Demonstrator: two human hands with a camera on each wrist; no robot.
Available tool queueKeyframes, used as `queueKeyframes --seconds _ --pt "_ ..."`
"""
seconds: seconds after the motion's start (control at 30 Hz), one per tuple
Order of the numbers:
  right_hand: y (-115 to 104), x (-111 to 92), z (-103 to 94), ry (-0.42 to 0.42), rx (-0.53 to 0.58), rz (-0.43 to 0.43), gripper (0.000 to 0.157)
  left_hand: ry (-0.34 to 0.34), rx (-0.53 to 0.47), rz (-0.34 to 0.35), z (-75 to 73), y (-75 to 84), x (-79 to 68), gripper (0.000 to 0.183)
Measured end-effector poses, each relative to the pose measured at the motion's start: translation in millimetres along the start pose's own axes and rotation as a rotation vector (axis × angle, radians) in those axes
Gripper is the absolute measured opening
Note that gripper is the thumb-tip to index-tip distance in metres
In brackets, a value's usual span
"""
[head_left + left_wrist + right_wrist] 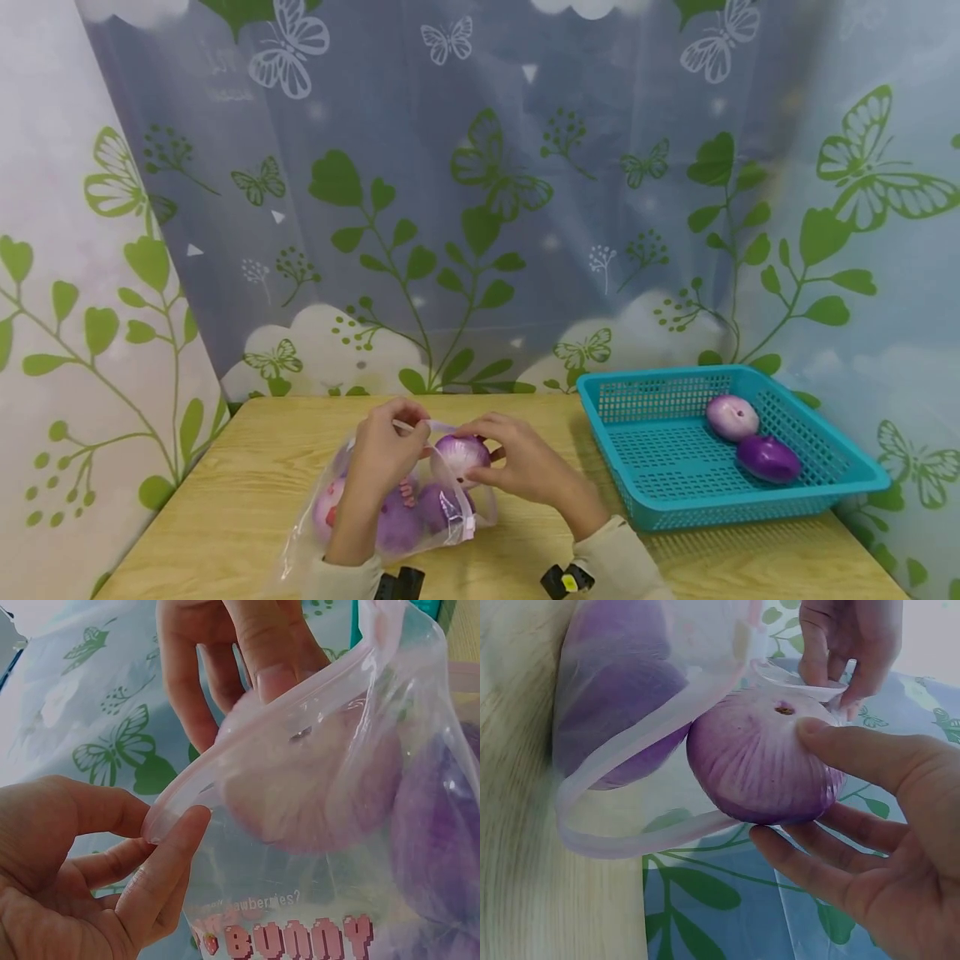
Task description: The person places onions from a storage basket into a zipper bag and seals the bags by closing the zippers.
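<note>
A clear zip bag (255, 889) printed with the word BUNNY lies on the table with its mouth held apart. My left hand (378, 458) pinches the bag's rim between thumb and fingertips. In my right hand (521, 462) is a purple-and-white red onion (761, 769), gripped between the thumb and fingers. The onion is at the bag's mouth; in the left wrist view it shows through the film. Purple rounded things (622, 712) fill the bag beside it, blurred by the plastic, so their kind is hard to tell.
To the right stands a turquoise perforated basket (626, 492). It contains another red onion (732, 418) and a glossy dark purple vegetable (768, 460). A wooden table (247, 450) carries everything, with a butterfly-and-leaf patterned curtain (420, 167) behind it.
</note>
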State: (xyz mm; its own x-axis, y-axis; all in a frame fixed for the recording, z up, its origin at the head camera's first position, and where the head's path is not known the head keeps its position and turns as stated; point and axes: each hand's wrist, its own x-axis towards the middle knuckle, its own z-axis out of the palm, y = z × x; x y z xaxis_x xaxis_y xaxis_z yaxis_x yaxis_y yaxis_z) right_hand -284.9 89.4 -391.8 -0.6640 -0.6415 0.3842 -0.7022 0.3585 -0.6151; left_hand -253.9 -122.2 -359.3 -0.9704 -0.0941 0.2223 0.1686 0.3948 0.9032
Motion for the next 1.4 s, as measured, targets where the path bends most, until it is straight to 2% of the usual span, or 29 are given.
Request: queueKeyframes --seconds 0.33,0.6,0.7,0.9,1.0,1.3,1.4 --pt "5 -1 3.1 0.022 -0.104 0.04 0.044 -0.002 0.021 0.015 3.1 -0.8 1.0 0.009" --pt "4 0 5.0 0.041 -0.159 0.014 0.041 0.003 0.007 0.003 2.7 -1.4 0.6 0.009" --pt "4 1 7.2 0.062 -0.155 -0.014 0.039 0.0 0.008 0.0 2.2 -1.0 -0.1 0.01" --pt "6 4 12.6 0.132 -0.195 -0.145 0.027 0.004 -0.002 -0.004 1.8 0.5 -0.3 0.009" --pt "6 5 14.2 0.147 -0.214 -0.184 0.022 0.004 -0.01 0.003 1.8 1.1 -0.9 0.009" --pt "2 5 14.7 0.088 -0.161 -0.16 0.023 -0.002 0.001 -0.002 0.5 2.2 -1.7 0.01" --pt "3 6 15.5 0.024 -0.122 -0.127 0.027 -0.004 0.006 0.003 0.0 3.0 -2.4 0.01"
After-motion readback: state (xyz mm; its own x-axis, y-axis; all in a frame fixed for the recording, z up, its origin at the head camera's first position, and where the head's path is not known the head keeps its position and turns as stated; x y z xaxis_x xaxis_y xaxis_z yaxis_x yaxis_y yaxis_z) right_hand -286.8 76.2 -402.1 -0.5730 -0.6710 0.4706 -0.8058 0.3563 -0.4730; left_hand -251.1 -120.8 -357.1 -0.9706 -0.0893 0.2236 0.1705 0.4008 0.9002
